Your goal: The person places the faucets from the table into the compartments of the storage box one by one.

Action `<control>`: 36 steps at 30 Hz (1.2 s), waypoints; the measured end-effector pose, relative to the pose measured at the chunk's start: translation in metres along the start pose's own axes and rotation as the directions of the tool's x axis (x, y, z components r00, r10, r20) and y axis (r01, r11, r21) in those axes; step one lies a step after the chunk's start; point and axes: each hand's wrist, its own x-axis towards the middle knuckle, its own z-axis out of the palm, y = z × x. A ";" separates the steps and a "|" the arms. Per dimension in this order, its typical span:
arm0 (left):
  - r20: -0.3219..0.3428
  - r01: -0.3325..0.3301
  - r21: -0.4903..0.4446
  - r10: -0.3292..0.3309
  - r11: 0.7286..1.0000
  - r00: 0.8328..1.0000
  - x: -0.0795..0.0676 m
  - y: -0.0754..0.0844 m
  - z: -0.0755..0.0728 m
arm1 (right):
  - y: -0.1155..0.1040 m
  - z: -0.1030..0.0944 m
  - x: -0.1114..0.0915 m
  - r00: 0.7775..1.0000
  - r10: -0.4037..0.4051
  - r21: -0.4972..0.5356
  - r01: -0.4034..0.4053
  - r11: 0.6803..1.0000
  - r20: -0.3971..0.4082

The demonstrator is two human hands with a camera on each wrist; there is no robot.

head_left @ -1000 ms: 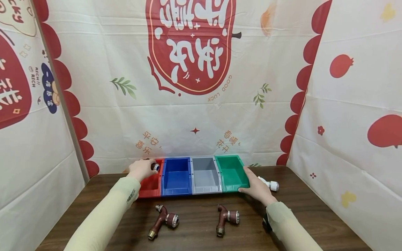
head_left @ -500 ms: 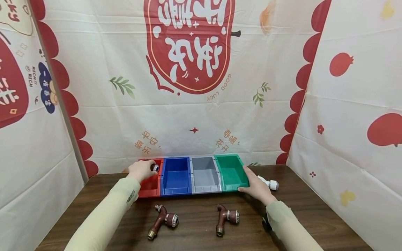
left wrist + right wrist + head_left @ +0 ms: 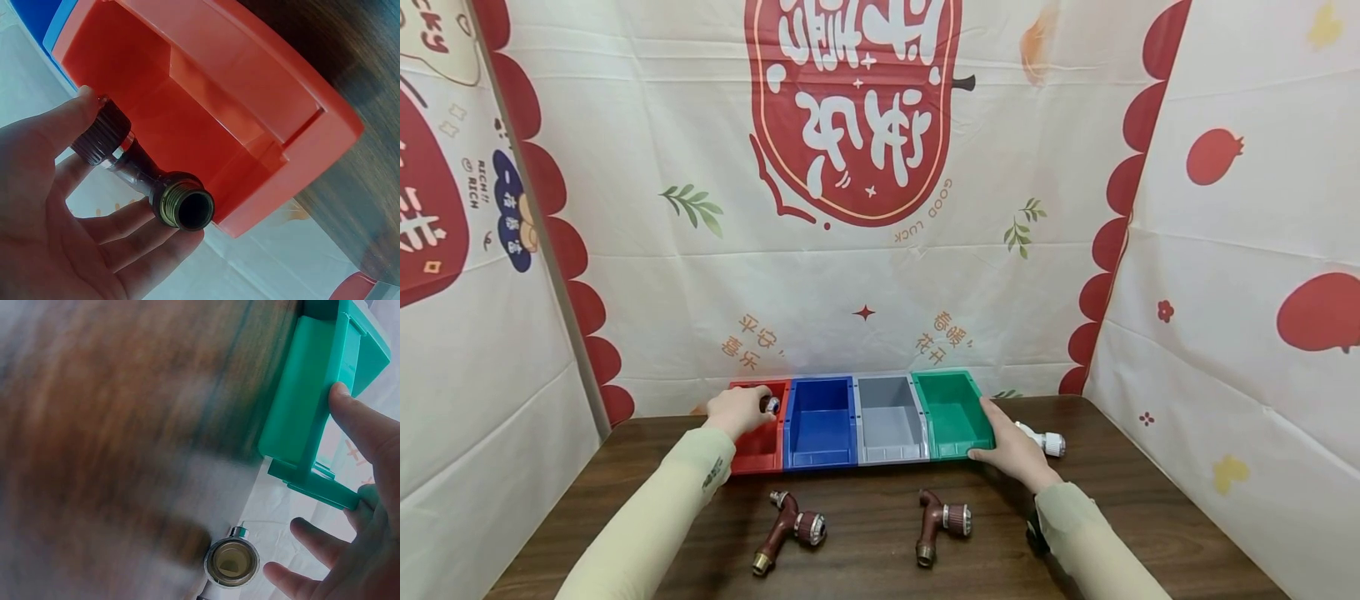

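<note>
My left hand (image 3: 739, 410) holds a dark brownish-red water tap (image 3: 140, 172) over the red bin (image 3: 187, 131). Its thumb lies on the ribbed knob, and the other fingers curl behind the body. The tap's threaded brass end faces the left wrist camera. At the other end of the row, my right hand (image 3: 1017, 448) grips the corner of the green bin (image 3: 953, 417). In the right wrist view the thumb presses on the bin's front, the index finger bends at the side rim, and the remaining fingers are spread off it.
Between the red and green bins stand a blue bin (image 3: 823, 421) and a grey bin (image 3: 891, 417). Two more brownish-red taps, a left one (image 3: 786, 529) and a right one (image 3: 934, 525), lie on the wooden table (image 3: 857, 575) in front. A white tap (image 3: 1049, 443) lies beyond my right hand.
My left hand and the tap in it have sunk slightly at the red bin. My right hand stays at the green bin.
</note>
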 end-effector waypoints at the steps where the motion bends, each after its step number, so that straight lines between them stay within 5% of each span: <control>1: -0.001 0.000 0.001 0.000 1.000 1.000 0.000 0.000 0.000 | 0.000 0.000 0.000 1.000 0.002 0.000 -0.002 1.000 0.000; 36: 0.013 0.011 -0.001 -0.011 1.000 1.000 0.001 0.001 0.004 | -0.001 -0.001 0.000 1.000 0.016 0.005 -0.016 1.000 0.006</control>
